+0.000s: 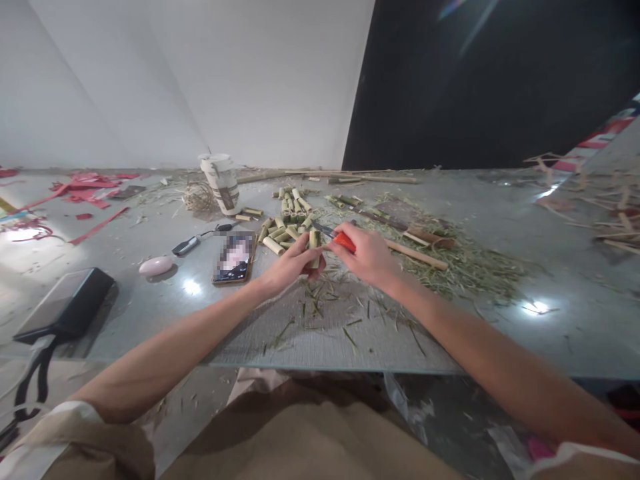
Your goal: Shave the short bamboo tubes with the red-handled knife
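My left hand (pixel 293 265) is closed around a short green bamboo piece (pixel 314 241), held upright over the grey table (pixel 150 313). My right hand (pixel 367 253) grips a knife with an orange handle (pixel 344 241); its blade (pixel 324 231) points left and meets the top of the bamboo piece. Just beyond my hands lies a pile of several cut bamboo segments (pixel 287 223). Green shavings (pixel 330 300) are scattered on the table under my hands.
A phone (pixel 234 257) lies left of my hands, with a pink oval object (pixel 155 266) and a black device (pixel 67 305) further left. A paper cup (pixel 221 183) stands behind. Long bamboo sticks (pixel 417 255), shavings (pixel 465 263) and red scraps (pixel 87 187) litter the table.
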Demonstrator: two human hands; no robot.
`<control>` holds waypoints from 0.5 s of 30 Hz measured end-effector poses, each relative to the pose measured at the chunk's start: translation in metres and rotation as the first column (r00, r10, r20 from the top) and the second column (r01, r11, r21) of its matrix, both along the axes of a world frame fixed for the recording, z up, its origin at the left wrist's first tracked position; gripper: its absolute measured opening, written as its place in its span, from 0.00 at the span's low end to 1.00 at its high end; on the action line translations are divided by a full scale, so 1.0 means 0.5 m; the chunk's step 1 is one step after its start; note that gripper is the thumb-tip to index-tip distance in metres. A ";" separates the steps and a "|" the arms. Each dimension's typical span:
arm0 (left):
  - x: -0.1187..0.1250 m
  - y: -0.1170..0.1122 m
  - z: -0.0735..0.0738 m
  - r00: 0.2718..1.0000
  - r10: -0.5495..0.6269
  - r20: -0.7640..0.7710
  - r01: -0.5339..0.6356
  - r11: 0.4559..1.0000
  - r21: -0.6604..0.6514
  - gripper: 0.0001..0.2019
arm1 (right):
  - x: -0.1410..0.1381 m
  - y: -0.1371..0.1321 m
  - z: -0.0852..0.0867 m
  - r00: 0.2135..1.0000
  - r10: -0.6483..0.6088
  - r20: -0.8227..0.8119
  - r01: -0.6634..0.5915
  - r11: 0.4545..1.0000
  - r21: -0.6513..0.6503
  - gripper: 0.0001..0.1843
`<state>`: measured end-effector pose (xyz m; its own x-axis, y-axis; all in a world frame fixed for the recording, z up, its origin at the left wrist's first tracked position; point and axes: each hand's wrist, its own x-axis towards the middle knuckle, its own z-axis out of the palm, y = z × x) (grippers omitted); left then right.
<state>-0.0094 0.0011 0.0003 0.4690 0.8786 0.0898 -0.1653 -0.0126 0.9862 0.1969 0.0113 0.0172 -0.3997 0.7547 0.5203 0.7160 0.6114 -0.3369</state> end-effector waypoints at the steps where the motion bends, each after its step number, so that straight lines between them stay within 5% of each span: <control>1: 0.000 0.000 0.000 0.999 0.015 0.028 -0.014 0.999 -0.042 0.07 | 0.000 0.000 0.000 1.000 0.004 0.016 -0.004 1.000 -0.008 0.16; 6: -0.003 0.005 0.005 0.990 0.042 0.131 -0.028 0.993 -0.111 0.18 | 0.002 0.002 -0.001 0.993 0.052 0.107 -0.050 0.999 -0.017 0.15; 15: -0.004 0.005 0.001 0.988 0.060 0.140 -0.051 0.996 -0.069 0.20 | 0.007 0.009 -0.005 0.971 0.101 0.216 -0.121 0.989 0.082 0.13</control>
<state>-0.0115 0.0036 0.0007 0.4059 0.9090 0.0944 -0.3048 0.0373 0.9517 0.2004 0.0156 0.0148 -0.5861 0.6516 0.4816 0.6909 0.7124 -0.1232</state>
